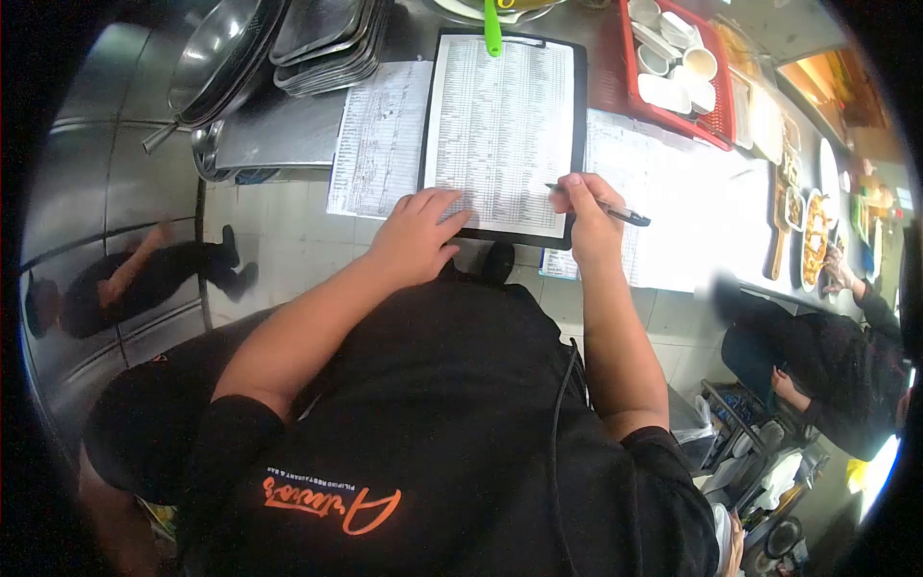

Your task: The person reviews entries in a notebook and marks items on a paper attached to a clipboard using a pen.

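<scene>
A black clipboard (580, 106) lies on the counter in front of me, holding a printed sheet (500, 125) full of small table rows. My left hand (418, 236) rests on the sheet's lower left corner with its fingers spread. In my right hand (591, 212) is a pen (625, 213), pinched between thumb and fingers near the sheet's lower right edge; its tip points left over the paper. More written sheets (380, 135) stick out from under the clipboard on the left, and other papers (615, 159) lie to its right.
A red basket (639, 91) of white cups and dishes stands back right. Stacked metal trays (327, 58) and pans (216, 58) are back left. A green handle (492, 29) overhangs the clipboard's top. At right, a person (817, 356) reaches toward a long plate of food (815, 240).
</scene>
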The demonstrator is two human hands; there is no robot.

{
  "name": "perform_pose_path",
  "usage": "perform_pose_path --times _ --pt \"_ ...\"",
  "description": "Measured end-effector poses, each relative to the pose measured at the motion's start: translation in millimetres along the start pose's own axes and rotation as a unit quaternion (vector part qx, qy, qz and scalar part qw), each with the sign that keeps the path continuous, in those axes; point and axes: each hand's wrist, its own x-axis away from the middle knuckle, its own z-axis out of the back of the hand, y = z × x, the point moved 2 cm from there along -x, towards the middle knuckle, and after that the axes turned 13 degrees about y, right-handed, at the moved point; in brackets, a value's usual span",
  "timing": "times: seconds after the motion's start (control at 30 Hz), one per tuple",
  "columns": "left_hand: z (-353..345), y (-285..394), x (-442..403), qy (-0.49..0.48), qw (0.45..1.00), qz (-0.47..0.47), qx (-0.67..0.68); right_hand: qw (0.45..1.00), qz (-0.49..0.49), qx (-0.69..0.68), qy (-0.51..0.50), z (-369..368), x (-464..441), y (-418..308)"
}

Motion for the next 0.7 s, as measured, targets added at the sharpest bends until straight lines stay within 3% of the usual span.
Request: perform_pose_path --times 0.7 --pt "-3 -2 -1 0.011 1.0 0.016 -0.006 1.0 -0.013 0.027 -0.007 11 -2 20"
